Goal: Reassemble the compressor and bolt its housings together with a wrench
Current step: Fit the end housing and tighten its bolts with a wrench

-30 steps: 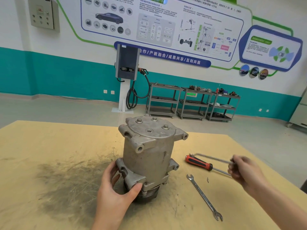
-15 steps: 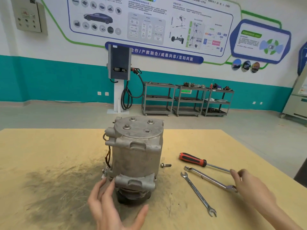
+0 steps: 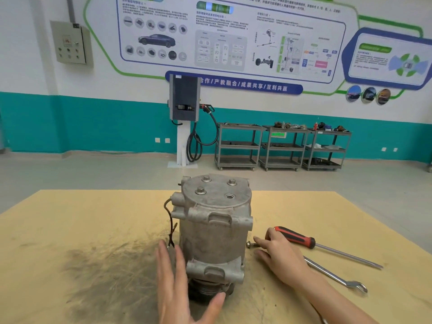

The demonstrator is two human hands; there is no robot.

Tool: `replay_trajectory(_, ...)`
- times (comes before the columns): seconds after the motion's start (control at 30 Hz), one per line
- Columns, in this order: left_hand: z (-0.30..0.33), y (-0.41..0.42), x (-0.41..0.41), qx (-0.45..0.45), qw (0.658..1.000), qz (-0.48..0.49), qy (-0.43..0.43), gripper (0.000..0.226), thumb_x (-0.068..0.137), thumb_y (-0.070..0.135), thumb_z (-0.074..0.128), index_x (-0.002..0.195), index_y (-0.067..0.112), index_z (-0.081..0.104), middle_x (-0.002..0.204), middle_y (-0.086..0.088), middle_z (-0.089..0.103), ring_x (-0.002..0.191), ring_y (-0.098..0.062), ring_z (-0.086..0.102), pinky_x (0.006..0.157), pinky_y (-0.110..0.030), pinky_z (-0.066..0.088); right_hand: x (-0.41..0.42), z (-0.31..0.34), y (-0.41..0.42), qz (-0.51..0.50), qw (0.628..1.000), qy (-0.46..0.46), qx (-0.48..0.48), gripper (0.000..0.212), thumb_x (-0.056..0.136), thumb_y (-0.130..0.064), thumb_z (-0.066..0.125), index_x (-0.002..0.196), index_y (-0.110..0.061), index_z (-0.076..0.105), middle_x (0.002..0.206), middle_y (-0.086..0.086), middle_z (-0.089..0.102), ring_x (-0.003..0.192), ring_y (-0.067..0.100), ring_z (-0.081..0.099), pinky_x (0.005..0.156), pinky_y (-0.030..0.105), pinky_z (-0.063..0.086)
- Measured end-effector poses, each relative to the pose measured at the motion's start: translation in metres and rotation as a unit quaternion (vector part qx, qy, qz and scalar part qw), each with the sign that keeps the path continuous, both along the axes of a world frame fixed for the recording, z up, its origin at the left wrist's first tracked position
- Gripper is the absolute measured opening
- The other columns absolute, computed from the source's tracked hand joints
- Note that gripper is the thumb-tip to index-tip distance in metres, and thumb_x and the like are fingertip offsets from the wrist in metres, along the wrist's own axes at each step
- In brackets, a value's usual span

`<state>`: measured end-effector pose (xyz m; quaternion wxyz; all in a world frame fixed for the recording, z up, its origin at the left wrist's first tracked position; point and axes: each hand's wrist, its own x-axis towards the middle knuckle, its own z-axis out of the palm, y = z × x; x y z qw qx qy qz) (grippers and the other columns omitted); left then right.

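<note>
The grey metal compressor (image 3: 214,232) stands upright on its pulley end in the middle of the yellow table (image 3: 93,230). Three bolts sit in its top cover and a fourth hole beside them shows none. My left hand (image 3: 177,286) is spread with straight fingers at the compressor's lower left, thumb near the pulley. My right hand (image 3: 278,256) lies just right of the compressor, fingers stretched toward a loose bolt (image 3: 249,244) on the table, fingertip at it. A wrench (image 3: 336,277) lies partly under my right forearm.
A red-and-black screwdriver (image 3: 320,245) lies right of my right hand. A dark greasy smear (image 3: 105,270) covers the table left of the compressor. Thin wires (image 3: 171,228) hang off the compressor's left side. Beyond the table are a charging post and several grey carts.
My right hand let go of the wrench on the table and moved left to the loose bolt. My left hand came off the compressor base and spread out. The compressor was turned.
</note>
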<state>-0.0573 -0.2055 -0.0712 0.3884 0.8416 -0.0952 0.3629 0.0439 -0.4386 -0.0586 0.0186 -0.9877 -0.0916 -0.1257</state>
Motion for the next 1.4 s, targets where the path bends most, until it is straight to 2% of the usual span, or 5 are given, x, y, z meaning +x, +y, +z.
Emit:
replay_trajectory(0.23,0.025,-0.005,-0.002,0.070,0.978,-0.002,0.196,0.144,0.035,0.106,0.007,0.138,0.012,-0.027,0.144,-0.012,-0.042,0.142,-0.037,-0.027,0.119,-0.040,0.016,0.010,-0.004,-0.002,0.006,0.998,0.008,0.070,0.038,0.095,-0.047,0.052,0.132,-0.039,0.054,0.106,-0.009,0.046,0.109,0.011,0.051,0.071,0.025,0.040)
replay_trajectory(0.37,0.006,-0.021,-0.002,0.182,0.980,0.077,-0.038,0.024,0.099,0.006,0.043,0.117,-0.007,0.037,0.161,-0.010,-0.022,0.148,-0.015,-0.020,0.116,-0.032,0.015,0.014,-0.001,0.006,0.008,0.997,0.027,0.079,0.035,0.096,-0.043,0.052,0.131,-0.040,0.057,0.096,-0.008,0.041,0.104,0.015,0.053,0.068,0.029,0.039)
replay_trajectory(0.67,0.002,-0.015,-0.004,0.191,0.950,0.107,-0.222,0.035,0.109,0.014,0.020,0.133,-0.007,0.035,0.164,-0.016,-0.003,0.151,-0.023,0.003,0.118,-0.043,0.014,0.017,0.011,0.026,-0.040,0.989,-0.010,0.139,0.008,0.093,-0.032,0.058,0.095,-0.025,0.062,0.093,-0.008,0.051,0.086,0.014,0.050,0.062,0.028,0.031)
replay_trajectory(1.0,0.005,-0.002,-0.007,0.040,0.992,-0.029,-0.112,0.090,0.091,0.071,0.029,0.156,0.020,-0.008,0.164,0.006,-0.015,0.150,-0.013,-0.007,0.118,-0.030,0.003,-0.039,0.165,0.043,0.200,0.682,-0.026,0.703,0.005,0.089,-0.020,0.062,0.089,-0.016,0.058,0.065,-0.004,0.053,0.054,0.009,0.039,0.054,0.023,0.034)
replay_trajectory(1.4,0.000,-0.002,-0.011,-0.134,0.985,-0.111,0.010,0.102,0.071,0.059,0.057,0.143,0.060,-0.016,0.158,0.029,-0.014,0.146,0.006,-0.005,0.116,-0.031,0.005,-0.055,0.185,0.067,0.122,0.854,0.042,0.504,0.007,0.092,-0.021,0.065,0.086,-0.018,0.067,0.078,-0.005,0.063,0.057,-0.006,0.051,0.061,0.018,0.037)
